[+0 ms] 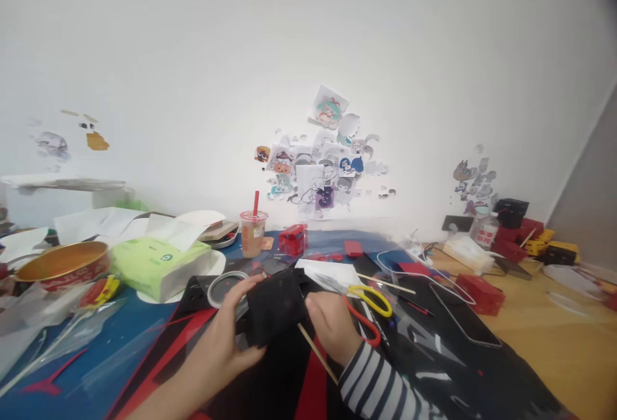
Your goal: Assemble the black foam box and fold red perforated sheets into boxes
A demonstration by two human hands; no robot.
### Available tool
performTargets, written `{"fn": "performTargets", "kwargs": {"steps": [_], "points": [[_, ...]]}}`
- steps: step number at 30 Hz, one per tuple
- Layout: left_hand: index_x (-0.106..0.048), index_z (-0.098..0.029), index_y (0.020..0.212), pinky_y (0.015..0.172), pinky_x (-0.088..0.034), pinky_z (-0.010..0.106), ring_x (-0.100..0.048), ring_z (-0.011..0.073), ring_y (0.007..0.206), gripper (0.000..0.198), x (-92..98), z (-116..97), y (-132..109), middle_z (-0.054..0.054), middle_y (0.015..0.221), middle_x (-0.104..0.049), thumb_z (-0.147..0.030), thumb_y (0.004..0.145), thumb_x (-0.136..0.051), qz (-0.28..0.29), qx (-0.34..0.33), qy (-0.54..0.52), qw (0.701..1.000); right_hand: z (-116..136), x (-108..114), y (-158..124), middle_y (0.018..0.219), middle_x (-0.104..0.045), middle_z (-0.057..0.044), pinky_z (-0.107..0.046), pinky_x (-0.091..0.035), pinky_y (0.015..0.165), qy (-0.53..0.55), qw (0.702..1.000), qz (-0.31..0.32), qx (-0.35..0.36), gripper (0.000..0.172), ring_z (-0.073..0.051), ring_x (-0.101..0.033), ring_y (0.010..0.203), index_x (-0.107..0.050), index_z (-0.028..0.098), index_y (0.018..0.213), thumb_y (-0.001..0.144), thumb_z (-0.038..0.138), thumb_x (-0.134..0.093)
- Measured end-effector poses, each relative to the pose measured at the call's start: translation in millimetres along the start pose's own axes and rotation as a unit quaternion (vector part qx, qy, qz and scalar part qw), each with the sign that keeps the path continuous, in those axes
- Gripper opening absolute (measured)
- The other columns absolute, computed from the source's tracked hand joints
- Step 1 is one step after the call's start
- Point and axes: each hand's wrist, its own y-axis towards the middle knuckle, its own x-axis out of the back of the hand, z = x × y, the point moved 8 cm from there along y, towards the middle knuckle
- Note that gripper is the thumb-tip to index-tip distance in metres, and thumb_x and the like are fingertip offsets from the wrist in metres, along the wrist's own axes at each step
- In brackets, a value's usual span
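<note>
A small black box point(274, 305), apparently of paper or card, is held up over the table's near middle. My left hand point(224, 336) is closed around its left side, thumb below and fingers at the top. At its right edge my right hand point(333, 327) is closed, fingers curled against the box; the fingertips are hidden. A thin wooden stick point(318, 354) slants down from under the box past my right wrist. Scissors with yellow and red handles point(371, 301) lie just beyond my right hand. Behind my left hand is a roll of tape point(212, 291).
A lidded drink cup point(253, 240) and a red box point(293, 240) stand by the wall. At left are a tissue pack point(161, 269) and a gold-rimmed bowl point(62, 272). A phone point(465, 317) and another red box point(481, 294) lie right, near several red, yellow and black boxes.
</note>
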Motion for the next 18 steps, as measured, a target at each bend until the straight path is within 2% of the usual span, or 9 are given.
{"fn": "performTargets", "kwargs": {"steps": [6, 12, 16, 18], "points": [[-0.021, -0.021, 0.129, 0.097, -0.041, 0.046, -0.041, 0.0292, 0.121, 0.063, -3.0, -8, -1, 0.017, 0.128, -0.038, -0.016, 0.075, -0.054, 0.005, -0.032, 0.041, 0.999, 16, 4, -4, 0.052, -0.04, 0.003, -0.026, -0.023, 0.053, -0.045, 0.997, -0.019, 0.059, 0.033, -0.012, -0.039, 0.052, -0.029, 0.02, 0.056, 0.088, 0.028, -0.032], [-0.024, -0.022, 0.125, 0.096, -0.041, 0.048, -0.038, 0.0297, 0.123, 0.058, -9.2, -2, -4, 0.018, 0.13, -0.035, -0.013, 0.076, -0.053, 0.014, -0.04, 0.004, 0.999, 30, -2, -9, 0.05, -0.046, 0.001, -0.027, -0.022, 0.051, -0.129, 0.981, -0.039, 0.139, 0.037, -0.012, -0.04, 0.05, -0.038, 0.019, 0.053, 0.089, 0.022, -0.031], [-0.023, -0.024, 0.126, 0.097, -0.039, 0.05, -0.037, 0.0297, 0.124, 0.061, -6.8, -2, -2, 0.018, 0.132, -0.036, -0.011, 0.076, -0.054, 0.012, -0.055, -0.012, 0.998, 30, 2, -7, 0.049, -0.047, 0.0, -0.027, -0.024, 0.051, -0.134, 0.98, -0.036, 0.143, 0.041, -0.012, -0.041, 0.049, -0.042, 0.019, 0.052, 0.091, 0.025, -0.029], [-0.025, -0.025, 0.125, 0.099, -0.036, 0.052, -0.034, 0.0292, 0.127, 0.058, -6.0, -9, -1, 0.017, 0.131, -0.038, -0.008, 0.076, -0.051, 0.018, -0.085, -0.003, 0.996, 28, 6, -5, 0.049, -0.047, 0.0, -0.027, -0.024, 0.051, -0.134, 0.982, -0.035, 0.125, 0.042, -0.012, -0.042, 0.05, -0.043, 0.019, 0.053, 0.091, 0.031, -0.029]]}}
